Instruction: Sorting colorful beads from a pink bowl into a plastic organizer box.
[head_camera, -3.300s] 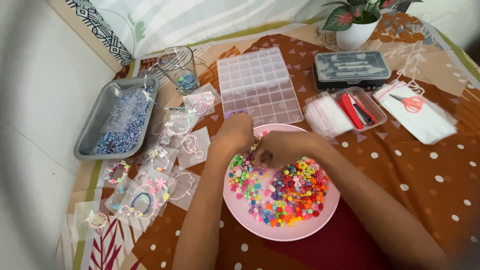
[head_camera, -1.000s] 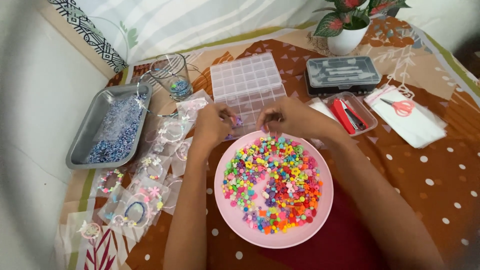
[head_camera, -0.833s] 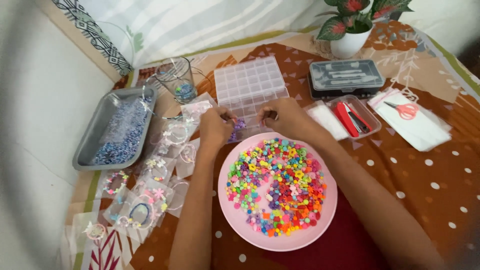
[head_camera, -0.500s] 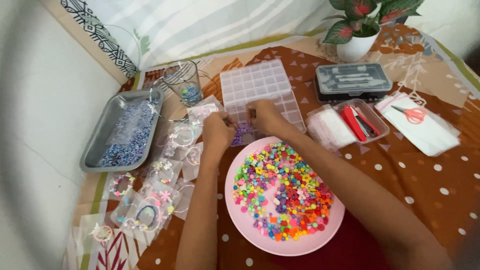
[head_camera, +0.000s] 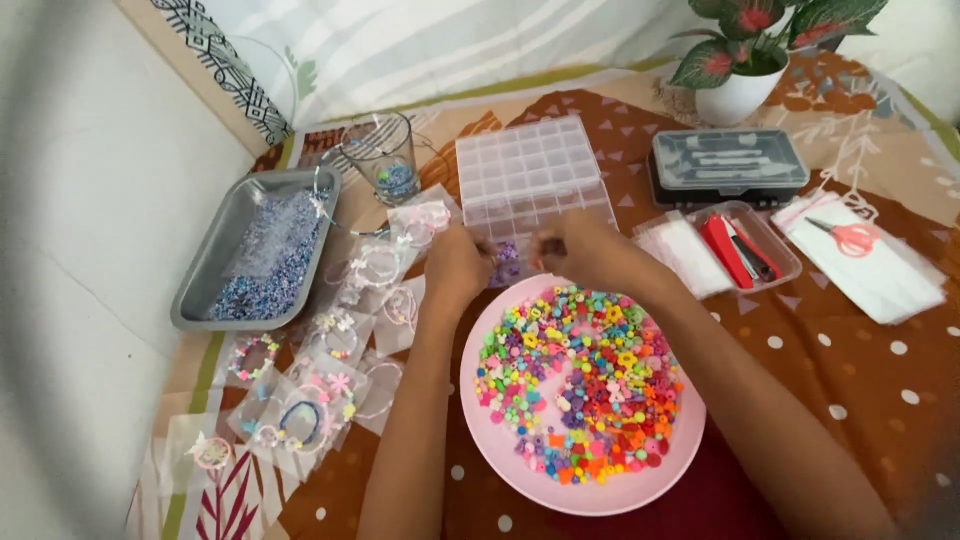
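between pink plate rim and clear organizer, left hand, right hand pinch; contents unclear.

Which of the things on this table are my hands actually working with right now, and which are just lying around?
In use:
- left hand and right hand, over the clear compartment box
- purple beads in its near corner
- pink plate of mixed beads

Lying about:
- metal tray
- glass
- bagged bracelets
- black case
- scissors
- potted plant
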